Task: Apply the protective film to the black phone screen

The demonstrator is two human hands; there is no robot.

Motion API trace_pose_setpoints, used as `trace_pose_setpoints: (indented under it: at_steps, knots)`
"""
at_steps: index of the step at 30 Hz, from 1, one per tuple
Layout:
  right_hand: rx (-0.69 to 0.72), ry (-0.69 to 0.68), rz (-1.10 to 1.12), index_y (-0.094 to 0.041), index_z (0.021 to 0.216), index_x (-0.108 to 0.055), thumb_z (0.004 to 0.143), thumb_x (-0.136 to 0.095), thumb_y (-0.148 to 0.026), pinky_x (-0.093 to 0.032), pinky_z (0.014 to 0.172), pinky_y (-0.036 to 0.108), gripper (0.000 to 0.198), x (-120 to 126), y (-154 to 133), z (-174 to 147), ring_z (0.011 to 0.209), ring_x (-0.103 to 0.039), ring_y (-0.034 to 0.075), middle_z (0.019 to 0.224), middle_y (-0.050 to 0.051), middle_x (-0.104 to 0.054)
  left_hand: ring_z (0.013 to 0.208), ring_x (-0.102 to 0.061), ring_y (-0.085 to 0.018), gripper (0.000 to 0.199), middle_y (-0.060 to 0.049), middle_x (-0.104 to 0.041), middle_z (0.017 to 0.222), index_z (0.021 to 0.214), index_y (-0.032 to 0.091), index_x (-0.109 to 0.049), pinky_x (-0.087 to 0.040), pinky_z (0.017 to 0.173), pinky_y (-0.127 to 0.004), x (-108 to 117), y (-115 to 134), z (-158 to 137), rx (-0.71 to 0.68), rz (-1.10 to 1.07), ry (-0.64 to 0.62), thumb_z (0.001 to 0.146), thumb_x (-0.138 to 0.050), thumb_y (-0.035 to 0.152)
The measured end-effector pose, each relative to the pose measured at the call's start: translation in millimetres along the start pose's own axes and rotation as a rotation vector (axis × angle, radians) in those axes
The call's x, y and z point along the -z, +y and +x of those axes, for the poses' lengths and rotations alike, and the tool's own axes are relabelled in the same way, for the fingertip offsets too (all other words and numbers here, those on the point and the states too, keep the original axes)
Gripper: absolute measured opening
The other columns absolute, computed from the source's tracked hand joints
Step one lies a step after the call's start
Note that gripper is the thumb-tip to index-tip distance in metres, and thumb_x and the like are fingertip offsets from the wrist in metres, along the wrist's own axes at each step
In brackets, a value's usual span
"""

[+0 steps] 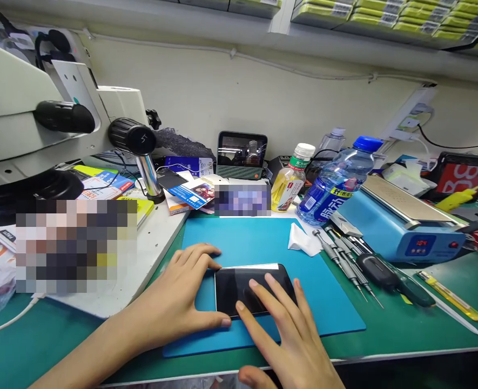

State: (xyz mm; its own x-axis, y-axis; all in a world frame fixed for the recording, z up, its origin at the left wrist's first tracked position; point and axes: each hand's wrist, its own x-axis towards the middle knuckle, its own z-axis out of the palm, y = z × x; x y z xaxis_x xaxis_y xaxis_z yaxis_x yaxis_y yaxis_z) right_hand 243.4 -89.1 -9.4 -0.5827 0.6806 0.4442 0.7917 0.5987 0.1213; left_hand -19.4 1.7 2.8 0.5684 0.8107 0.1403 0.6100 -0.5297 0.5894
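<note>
A black-screened smartphone (pixel 231 286) lies on the blue work mat (pixel 247 237), its long side running left to right. A thin white strip shows along its far edge; whether that is paper or reflected light I cannot make out. My left hand (pixel 177 297) grips the phone's left end, thumb at the near edge and index finger at the far corner. Spread over the screen are the fingers of my right hand (pixel 289 329), tips on or just above the glass. Its thumb stays apart, near the bench's front edge.
Right of the mat lie several screwdrivers (pixel 344 265), a crumpled white wipe (pixel 303 240) and a yellow utility knife (pixel 451 296). Behind them stand a blue heating plate (pixel 401 232), a blue-capped bottle (pixel 336 181) and a white-capped bottle (pixel 292 178). A microscope (pixel 72 129) overhangs the left.
</note>
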Motion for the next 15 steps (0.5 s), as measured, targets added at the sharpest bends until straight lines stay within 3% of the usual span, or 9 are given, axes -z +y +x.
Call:
trace_pose_setpoints:
  at_steps: [7,10,15]
  knots:
    - [-0.156,-0.068,0.09,-0.027,0.151,-0.06,0.097,-0.056,-0.071,-0.031,0.125,0.071,0.069,-1.2,8.8,22.4,0.16,-0.03,0.04,0.173,0.012,-0.035,0.145,-0.047,-0.038,0.06,-0.012,-0.051,0.155,0.126,0.026,-0.061,-0.044,0.115,-0.058,0.3,-1.0,-1.0,-0.009,0.003,-0.01,0.084,-0.081,0.065]
    - [-0.23,-0.092,0.098,-0.028,0.149,-0.062,0.1,-0.054,-0.067,-0.031,0.123,0.076,0.063,-2.0,12.6,39.3,0.16,-0.03,0.041,0.173,0.011,-0.035,0.145,-0.046,-0.038,0.057,-0.012,-0.05,0.156,0.125,0.026,-0.06,-0.043,0.116,-0.058,-0.2,-1.4,-1.2,-0.013,0.02,-0.016,0.086,-0.079,0.064]
    - [-0.18,-0.126,0.108,-0.023,0.156,-0.054,0.101,-0.055,-0.064,-0.032,0.125,0.072,0.069,2.3,12.8,36.5,0.161,-0.027,0.04,0.174,0.012,-0.033,0.144,-0.048,-0.039,0.058,-0.012,-0.052,0.155,0.124,0.026,-0.061,-0.044,0.115,-0.059,0.1,-0.6,-0.4,-0.013,0.022,-0.01,0.084,-0.081,0.063]
